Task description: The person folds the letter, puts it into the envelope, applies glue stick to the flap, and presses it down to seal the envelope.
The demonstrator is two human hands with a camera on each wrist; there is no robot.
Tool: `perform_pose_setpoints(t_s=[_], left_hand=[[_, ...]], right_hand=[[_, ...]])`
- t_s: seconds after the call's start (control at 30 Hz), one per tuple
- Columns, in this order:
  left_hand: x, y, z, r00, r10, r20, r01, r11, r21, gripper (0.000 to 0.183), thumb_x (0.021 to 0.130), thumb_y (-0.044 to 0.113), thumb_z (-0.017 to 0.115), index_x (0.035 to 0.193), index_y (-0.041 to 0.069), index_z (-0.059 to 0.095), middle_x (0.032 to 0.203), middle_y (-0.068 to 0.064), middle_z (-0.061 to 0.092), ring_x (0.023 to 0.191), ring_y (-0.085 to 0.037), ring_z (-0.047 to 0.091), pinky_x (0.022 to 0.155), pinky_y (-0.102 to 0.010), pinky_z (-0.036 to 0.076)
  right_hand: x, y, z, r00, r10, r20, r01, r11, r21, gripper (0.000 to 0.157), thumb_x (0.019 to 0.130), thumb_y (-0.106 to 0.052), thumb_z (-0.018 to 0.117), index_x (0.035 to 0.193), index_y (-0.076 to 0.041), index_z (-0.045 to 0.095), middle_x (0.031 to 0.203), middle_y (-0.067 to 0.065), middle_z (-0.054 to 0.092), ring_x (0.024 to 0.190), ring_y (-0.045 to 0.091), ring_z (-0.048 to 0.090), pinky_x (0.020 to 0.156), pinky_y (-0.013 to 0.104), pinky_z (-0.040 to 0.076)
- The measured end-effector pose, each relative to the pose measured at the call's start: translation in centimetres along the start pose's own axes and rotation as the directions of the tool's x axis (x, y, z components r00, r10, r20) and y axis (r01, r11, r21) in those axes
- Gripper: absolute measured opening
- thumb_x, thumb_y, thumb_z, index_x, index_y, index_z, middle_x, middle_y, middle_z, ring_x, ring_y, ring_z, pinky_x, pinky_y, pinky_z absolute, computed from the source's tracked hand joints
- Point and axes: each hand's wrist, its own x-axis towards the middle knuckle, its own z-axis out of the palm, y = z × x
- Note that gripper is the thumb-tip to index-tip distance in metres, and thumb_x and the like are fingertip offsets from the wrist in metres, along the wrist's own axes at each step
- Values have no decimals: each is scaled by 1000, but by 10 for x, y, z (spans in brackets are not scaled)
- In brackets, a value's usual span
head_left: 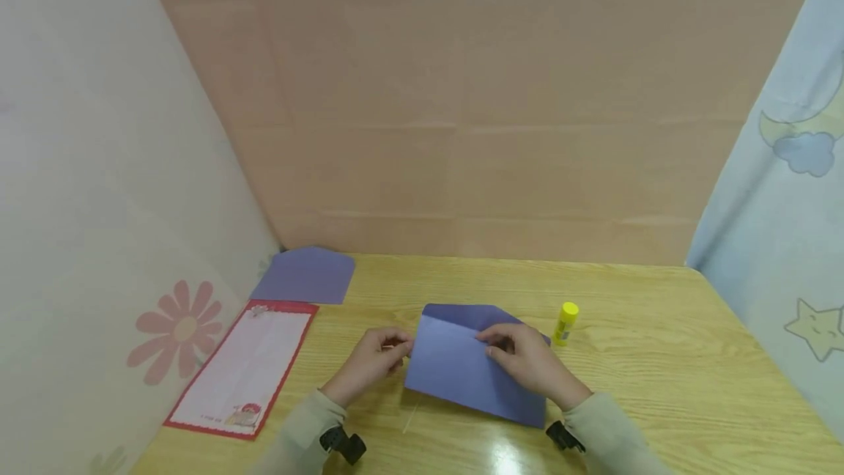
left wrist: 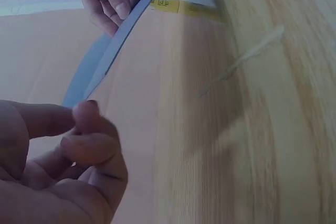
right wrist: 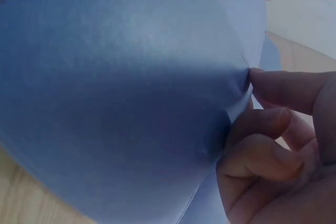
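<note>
A blue-purple envelope (head_left: 455,372) is tilted above the wooden table, its flap (head_left: 458,311) raised along the far side. My right hand (head_left: 527,365) pinches the envelope's opening edge between thumb and fingers; in the right wrist view the paper (right wrist: 131,93) puckers at the fingertips. At the left edge is my left hand (head_left: 377,359), fingers curled, with thumb and forefinger pinching the envelope's corner. The left wrist view shows the envelope (left wrist: 118,40) nearly edge-on, running from the left fingertips up to the other hand. Its inside is hidden.
A yellow glue stick (head_left: 565,323) stands just right of the envelope. To the left lies a red-bordered sheet of letter paper (head_left: 240,369), with another purple envelope (head_left: 306,277) behind it. A thin pale strip (left wrist: 247,56) shows on the table (head_left: 659,358) near the left hand.
</note>
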Motion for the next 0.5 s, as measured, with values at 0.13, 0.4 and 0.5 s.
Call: perform_pose_setpoints(t_s=[0.13, 0.4, 0.5], left_hand=[[1, -3, 2, 998, -50, 34, 50, 999, -11, 21, 101, 16, 60, 109, -1, 68, 86, -5, 64, 65, -15, 58, 53, -23, 41], [2, -8, 5, 998, -65, 0, 65, 998, -13, 18, 102, 12, 57, 108, -4, 63, 87, -9, 62, 61, -15, 60, 48, -23, 41], [4, -9, 5, 998, -60, -27, 59, 998, -14, 18, 101, 9, 57, 109, -7, 62, 88, -11, 61, 60, -13, 60, 49, -24, 43]], right_hand=[[1, 2, 5, 1000, -10, -27, 10, 1000, -11, 21, 90, -5, 71, 108, -14, 75, 98, -3, 71, 63, 4, 48, 55, 24, 45], [-2, 1, 6, 993, 7, -114, -20, 993, -117, 23, 84, -4, 76, 106, -13, 77, 114, 6, 63, 66, 5, 49, 60, 24, 45], [-7, 0, 1, 990, 68, -122, -93, 972, -215, 27, 82, -8, 79, 108, -13, 75, 114, 9, 61, 80, 13, 57, 71, 32, 51]])
